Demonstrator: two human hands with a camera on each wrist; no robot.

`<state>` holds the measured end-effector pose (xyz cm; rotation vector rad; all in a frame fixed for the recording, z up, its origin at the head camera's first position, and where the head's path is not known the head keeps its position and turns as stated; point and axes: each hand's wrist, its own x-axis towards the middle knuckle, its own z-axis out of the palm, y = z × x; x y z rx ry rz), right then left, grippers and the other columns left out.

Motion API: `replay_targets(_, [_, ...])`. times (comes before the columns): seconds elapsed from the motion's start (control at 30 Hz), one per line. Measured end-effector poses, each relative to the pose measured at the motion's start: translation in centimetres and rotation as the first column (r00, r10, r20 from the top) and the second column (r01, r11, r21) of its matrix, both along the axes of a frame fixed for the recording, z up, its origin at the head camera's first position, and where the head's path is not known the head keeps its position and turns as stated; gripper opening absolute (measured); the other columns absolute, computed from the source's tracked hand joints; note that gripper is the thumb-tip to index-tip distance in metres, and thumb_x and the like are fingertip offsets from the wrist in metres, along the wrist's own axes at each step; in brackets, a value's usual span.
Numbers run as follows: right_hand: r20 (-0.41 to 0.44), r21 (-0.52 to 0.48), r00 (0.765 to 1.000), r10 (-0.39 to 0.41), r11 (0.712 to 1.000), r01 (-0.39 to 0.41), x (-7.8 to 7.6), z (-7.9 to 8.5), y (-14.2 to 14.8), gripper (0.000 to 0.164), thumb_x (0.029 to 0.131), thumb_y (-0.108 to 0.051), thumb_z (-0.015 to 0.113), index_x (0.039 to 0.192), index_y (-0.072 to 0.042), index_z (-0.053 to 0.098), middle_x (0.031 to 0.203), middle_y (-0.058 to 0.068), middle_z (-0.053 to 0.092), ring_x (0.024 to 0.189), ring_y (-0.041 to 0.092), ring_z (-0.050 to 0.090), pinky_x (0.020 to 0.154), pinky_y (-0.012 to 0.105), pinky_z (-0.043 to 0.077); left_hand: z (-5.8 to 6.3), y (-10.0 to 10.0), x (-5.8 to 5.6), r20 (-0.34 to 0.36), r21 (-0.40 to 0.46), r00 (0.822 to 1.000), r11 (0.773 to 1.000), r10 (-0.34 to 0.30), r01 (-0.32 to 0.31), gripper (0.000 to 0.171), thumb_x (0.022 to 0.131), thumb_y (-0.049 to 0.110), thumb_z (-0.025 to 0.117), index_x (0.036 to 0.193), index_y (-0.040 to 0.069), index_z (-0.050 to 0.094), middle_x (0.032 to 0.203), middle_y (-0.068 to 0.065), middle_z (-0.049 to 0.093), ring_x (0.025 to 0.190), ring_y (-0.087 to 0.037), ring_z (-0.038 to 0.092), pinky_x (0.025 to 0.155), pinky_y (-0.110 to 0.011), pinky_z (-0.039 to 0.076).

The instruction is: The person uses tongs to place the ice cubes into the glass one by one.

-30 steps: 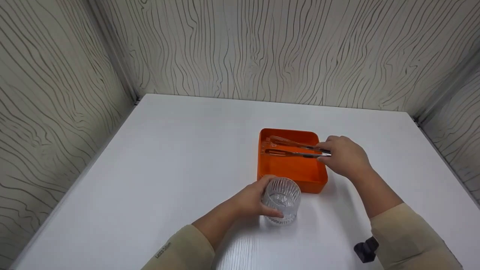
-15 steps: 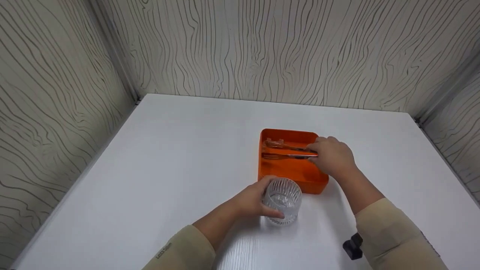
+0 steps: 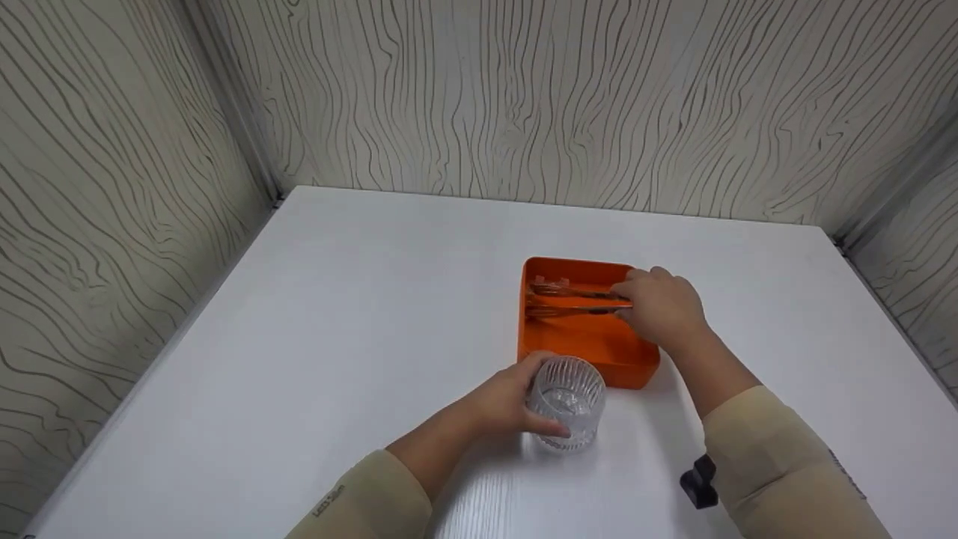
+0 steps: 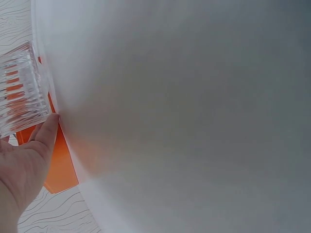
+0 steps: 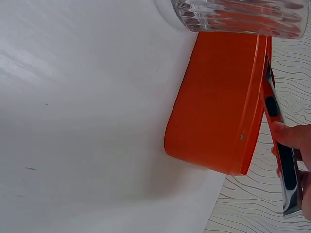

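Tongs [image 3: 580, 310]: in the orange box [image 3: 595, 340], front ends down inside, pointing at the box's left wall. Both arms of the tongs visible, slim gap between them, running roughly parallel. Handle end sticks up past the right rim; right wrist view shows it sloping, metal with dark inlays. Can't tell if the tips touch the box floor.

Right hand [image 3: 662, 311]: over the box's right rim, pinching the tongs near the handle end. Thumb lies along one arm of them, fingers on the far side.

Glass [image 3: 566, 408]: clear, ribbed, upright, mouth up, at the box's near side. Overlaps the near wall in the head view; can't tell if the two touch. Can't tell whether the bottom is thick glass or clear liquid.

Left hand [image 3: 498, 400]: wrapped round the glass from its left, thumb across the near side, fingers round the back, partly hidden.

Box: rectangular, open top, rounded corners, sits on the white table [image 3: 359, 314] right of centre. Small translucent bits at its far left corner, too small to identify.

Both forearms in beige sleeves; left sleeve [image 3: 382, 498] has small dark lettering. Black part [image 3: 699, 483] beside the right sleeve [image 3: 782, 457], near the cuff.

Behind the table: pale back wall [image 3: 479, 97] with dark wood-grain lines; same pattern on both side walls.
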<state>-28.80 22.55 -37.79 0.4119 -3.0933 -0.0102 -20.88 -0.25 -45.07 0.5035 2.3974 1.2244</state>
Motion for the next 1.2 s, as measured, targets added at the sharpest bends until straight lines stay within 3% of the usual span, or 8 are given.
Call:
replay_targets(0.67, [-0.012, 0.031, 1.0, -0.002, 1.0, 0.002, -1.2, 0.5, -0.6, 0.024, 0.084, -0.016, 0.064, 0.107, -0.017, 0.068, 0.099, 0.009, 0.059, 0.086, 0.029, 0.046, 0.075, 0.046, 0.042, 0.0, -0.1, 0.1, 0.013, 0.007, 1.0, 1.0, 0.001, -0.001, 0.082, 0.058, 0.044, 0.082, 0.122, 0.05, 0.031, 0.119, 0.019, 0.047, 0.114, -0.009, 0.045, 0.096, -0.04, 0.042])
replay_targets(1.2, [-0.026, 0.043, 0.999, 0.021, 0.999, -0.02, -1.3, -0.1, -0.3, 0.022, 0.081, -0.016, 0.069, 0.103, -0.019, 0.07, 0.093, 0.007, 0.061, 0.08, 0.027, 0.047, 0.07, 0.043, 0.043, 0.0, -0.1, 0.0, -0.017, 0.0, 1.0, 1.0, -0.018, 0.018, 0.083, 0.059, 0.045, 0.082, 0.125, 0.046, 0.031, 0.119, 0.019, 0.048, 0.112, -0.007, 0.046, 0.097, -0.038, 0.041])
